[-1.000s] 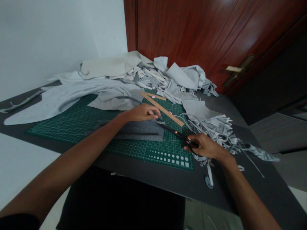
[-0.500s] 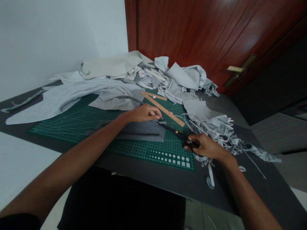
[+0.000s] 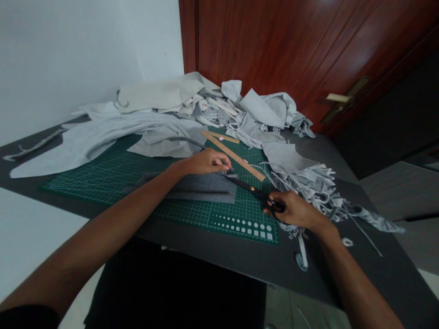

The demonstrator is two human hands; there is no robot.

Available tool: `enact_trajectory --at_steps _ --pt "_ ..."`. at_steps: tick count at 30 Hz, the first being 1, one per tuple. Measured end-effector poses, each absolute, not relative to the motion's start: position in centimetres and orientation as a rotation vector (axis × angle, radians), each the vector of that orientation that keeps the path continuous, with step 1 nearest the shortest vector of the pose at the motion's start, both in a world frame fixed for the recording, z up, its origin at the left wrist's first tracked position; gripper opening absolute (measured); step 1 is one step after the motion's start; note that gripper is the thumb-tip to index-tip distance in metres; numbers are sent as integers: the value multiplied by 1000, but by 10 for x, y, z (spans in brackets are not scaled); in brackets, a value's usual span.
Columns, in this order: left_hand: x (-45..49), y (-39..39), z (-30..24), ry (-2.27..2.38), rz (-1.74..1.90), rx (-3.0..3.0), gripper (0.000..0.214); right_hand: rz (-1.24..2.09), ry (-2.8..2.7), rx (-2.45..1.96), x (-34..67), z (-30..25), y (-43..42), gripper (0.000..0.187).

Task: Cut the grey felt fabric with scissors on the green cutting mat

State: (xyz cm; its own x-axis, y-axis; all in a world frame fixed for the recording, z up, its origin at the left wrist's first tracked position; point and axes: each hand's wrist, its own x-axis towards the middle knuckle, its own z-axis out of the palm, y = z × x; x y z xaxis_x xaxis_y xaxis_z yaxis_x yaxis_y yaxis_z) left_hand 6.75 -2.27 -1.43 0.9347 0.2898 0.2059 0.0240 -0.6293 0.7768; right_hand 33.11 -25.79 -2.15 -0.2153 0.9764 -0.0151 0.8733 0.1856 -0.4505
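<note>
My left hand (image 3: 211,161) is closed in a pinch over the mat, with a small end of a grey fabric strip (image 3: 187,139) at its fingertips. The strip trails from behind the hand across light grey cloth (image 3: 151,142). My right hand (image 3: 288,206) grips black scissors (image 3: 253,188) by the handles. Their blades point left, at the fabric end under my left fingertips; the blade tips are hard to make out. A folded dark grey cloth (image 3: 206,189) lies beneath my left hand on the green cutting mat (image 3: 192,212).
Wooden rulers (image 3: 235,156) lie beyond my hands. A heap of pale cloth (image 3: 264,109) lines the back, by the wall and the brown door (image 3: 260,45). Cut scraps (image 3: 315,183) pile up at the right, beside my right hand. The dark table's front edge (image 3: 212,263) is close to my body.
Both hands hold nearly the same position. The scissor blades look slightly more closed near the fabric end.
</note>
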Motion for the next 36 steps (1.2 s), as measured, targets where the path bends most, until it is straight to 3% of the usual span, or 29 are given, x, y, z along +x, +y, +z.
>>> enact_trajectory --at_steps 36 --pt "69 -19 -20 208 452 2309 26 590 -2168 -1755 331 -21 -257 31"
